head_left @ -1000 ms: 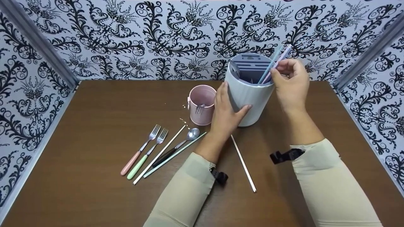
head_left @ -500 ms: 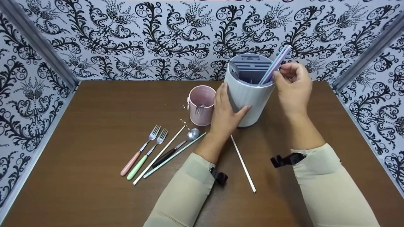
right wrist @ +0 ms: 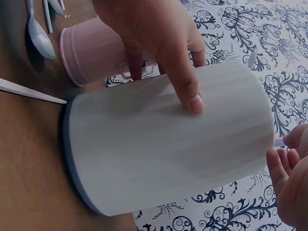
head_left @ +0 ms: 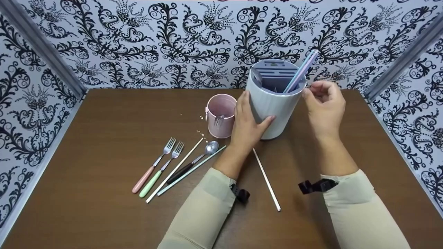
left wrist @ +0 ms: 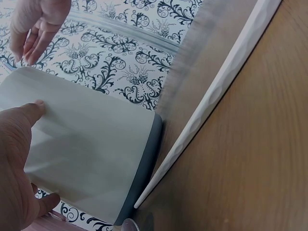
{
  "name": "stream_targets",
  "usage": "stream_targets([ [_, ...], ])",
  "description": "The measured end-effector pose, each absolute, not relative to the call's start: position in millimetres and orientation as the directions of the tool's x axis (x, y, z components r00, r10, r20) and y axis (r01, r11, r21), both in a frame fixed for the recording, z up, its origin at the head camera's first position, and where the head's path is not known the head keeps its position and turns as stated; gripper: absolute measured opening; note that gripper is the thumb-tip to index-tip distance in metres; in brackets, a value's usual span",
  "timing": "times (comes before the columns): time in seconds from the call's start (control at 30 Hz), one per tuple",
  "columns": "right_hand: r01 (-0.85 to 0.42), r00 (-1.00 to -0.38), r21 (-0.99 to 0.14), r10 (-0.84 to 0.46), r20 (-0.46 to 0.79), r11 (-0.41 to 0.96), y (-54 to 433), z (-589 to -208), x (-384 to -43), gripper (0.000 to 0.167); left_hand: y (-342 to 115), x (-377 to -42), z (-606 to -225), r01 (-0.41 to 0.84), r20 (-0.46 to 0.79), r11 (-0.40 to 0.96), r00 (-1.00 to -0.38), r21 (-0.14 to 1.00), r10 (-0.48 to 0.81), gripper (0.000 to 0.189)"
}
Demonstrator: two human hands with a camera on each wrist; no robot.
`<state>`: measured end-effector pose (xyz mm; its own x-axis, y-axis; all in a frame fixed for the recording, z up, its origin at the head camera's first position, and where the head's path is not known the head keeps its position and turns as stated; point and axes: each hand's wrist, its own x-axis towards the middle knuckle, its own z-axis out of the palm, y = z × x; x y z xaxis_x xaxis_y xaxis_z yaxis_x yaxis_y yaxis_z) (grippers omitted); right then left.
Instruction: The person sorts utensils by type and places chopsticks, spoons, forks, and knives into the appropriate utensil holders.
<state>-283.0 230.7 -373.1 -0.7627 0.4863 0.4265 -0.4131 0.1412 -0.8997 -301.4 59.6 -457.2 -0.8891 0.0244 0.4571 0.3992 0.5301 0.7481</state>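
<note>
In the head view, my left hand [head_left: 246,128] grips the side of a pale utensil holder [head_left: 278,109], thumb across its front. The holder is slightly tilted and has a grey slotted insert. A teal chopstick [head_left: 300,72] and a lilac chopstick [head_left: 308,67] stand in it, leaning on the right of the rim. My right hand [head_left: 327,112] is beside that rim, fingers loosely curled, holding nothing. In the left wrist view, the left thumb and fingers lie on the holder [left wrist: 91,149]. The right wrist view shows the left thumb pressing the holder's wall [right wrist: 168,144].
A pink cup [head_left: 221,128] with a fork in it stands left of the holder. On the brown table [head_left: 104,138] lie a pink-handled fork [head_left: 143,179], a green-handled fork [head_left: 151,183], a black-handled spoon [head_left: 211,147], a mint chopstick [head_left: 190,171] and two white chopsticks, one nearer the right [head_left: 267,181].
My right hand has let go of the chopsticks and moved down, slightly right, from the holder's rim. The teal and lilac chopsticks now lie close together. The left hand has stayed in place.
</note>
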Motion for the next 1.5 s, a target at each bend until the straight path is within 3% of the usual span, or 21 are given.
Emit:
stream_targets([
  [0.73,-0.339,-0.86,-0.939,0.383,0.338,0.067,225,-423,-253,0.019,59,-301,-460,0.414,0.484,0.535,-0.875,0.737,0.01,0.104],
  [0.9,-0.288,-0.89,-0.952,0.337,0.307,0.105,225,-430,-249,0.017,60,-303,-460,0.408,0.475,0.533,-0.88,0.741,0.013,0.105],
  [1.17,-0.215,-0.937,-0.962,0.242,0.251,0.167,225,-441,-245,0.029,60,-303,-462,0.415,0.479,0.534,-0.878,0.736,0.022,0.103],
  [1.5,-0.074,-0.995,-0.942,0.039,0.091,0.328,232,-444,-241,0.039,58,-302,-462,0.414,0.481,0.552,-0.876,0.724,0.027,0.104],
])
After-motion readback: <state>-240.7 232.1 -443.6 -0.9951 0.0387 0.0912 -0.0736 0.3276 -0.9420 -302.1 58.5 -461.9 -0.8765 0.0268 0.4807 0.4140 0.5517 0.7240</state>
